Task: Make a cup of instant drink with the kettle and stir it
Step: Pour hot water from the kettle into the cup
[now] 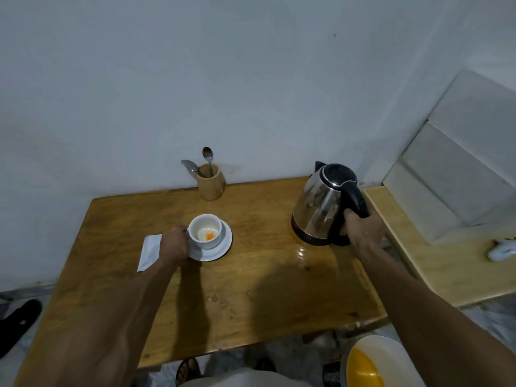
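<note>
A white cup (206, 229) stands on a white saucer (220, 251) left of the middle of the wooden table (251, 297). Orange and pale powder lies in the cup's bottom. My left hand (173, 244) is closed on the cup's handle at its left side. A steel kettle (321, 208) with a black lid and handle stands at the table's right. My right hand (363, 233) grips the kettle's black handle. Two spoons (208, 157) stand in a wooden holder (210, 184) at the back edge.
A white sachet or paper (149, 251) lies left of the saucer, partly under my hand. A lighter wooden shelf (435, 261) with a small white object adjoins the table's right. A white bin with a yellow inside (368, 364) is on the floor, bottom right.
</note>
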